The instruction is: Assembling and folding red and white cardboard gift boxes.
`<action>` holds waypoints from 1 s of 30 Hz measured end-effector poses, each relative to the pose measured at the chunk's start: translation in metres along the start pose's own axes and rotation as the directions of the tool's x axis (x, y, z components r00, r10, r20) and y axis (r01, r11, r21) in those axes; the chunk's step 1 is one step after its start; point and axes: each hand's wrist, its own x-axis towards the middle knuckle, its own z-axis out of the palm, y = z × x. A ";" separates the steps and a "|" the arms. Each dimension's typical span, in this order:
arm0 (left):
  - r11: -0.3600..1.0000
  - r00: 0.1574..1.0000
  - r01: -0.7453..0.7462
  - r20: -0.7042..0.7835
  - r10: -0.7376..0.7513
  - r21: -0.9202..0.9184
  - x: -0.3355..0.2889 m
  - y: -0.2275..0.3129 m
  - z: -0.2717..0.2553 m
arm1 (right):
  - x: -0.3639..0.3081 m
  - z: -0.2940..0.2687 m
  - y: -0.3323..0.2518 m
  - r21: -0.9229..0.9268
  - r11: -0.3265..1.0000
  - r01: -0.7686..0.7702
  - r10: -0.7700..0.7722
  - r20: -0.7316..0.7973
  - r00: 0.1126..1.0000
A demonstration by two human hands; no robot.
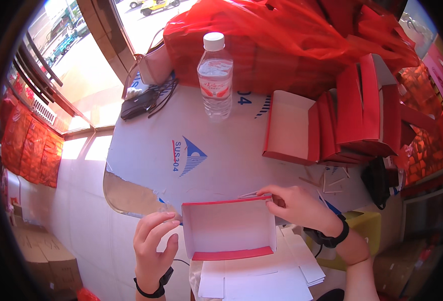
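Observation:
An open cardboard box (230,226), red at its rims and white inside, is at the near edge of the table in front of me. At its far right corner my right hand (296,204) has its fingers curled, pinching the wall. Just off its left side is my left hand (153,243), fingers apart and holding nothing. Below the box lies a stack of flat white cardboard blanks (261,278), partly covered by it. Both wrists wear a black band.
Folded red boxes (364,108) are piled at the right of the table (151,160), near an open one (292,125). A water bottle (215,80) stands before a big red plastic bag (281,40). Thin strips (332,183) lie near the right edge. A black pouch (140,104) sits far left.

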 end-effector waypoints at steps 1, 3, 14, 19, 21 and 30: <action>1.000 1.000 0.008 -0.015 -0.008 0.000 -0.002 -0.001 0.000 | 0.000 -0.001 0.004 0.197 0.973 -0.124 0.099 0.131 0.986; 0.998 0.998 0.057 -0.025 -0.057 -0.020 -0.009 -0.003 -0.002 | -0.003 -0.004 0.010 0.399 0.885 -0.238 0.169 0.203 0.965; 0.952 0.968 0.241 -0.018 -0.249 -0.188 -0.004 -0.024 0.030 | -0.060 -0.015 0.033 0.986 0.166 -0.034 0.438 -0.043 0.898; 0.963 0.983 0.179 0.078 -0.167 -0.200 0.014 -0.010 0.050 | -0.053 -0.011 0.027 0.989 0.143 0.023 0.439 -0.085 0.895; 0.970 0.985 0.143 0.128 -0.119 -0.196 0.014 -0.008 0.054 | -0.048 -0.013 0.026 0.990 0.134 0.039 0.449 -0.096 0.888; 0.890 0.938 0.249 0.324 -0.123 -0.381 0.024 0.006 0.087 | -0.041 -0.004 0.027 0.990 0.141 0.001 0.432 -0.063 0.900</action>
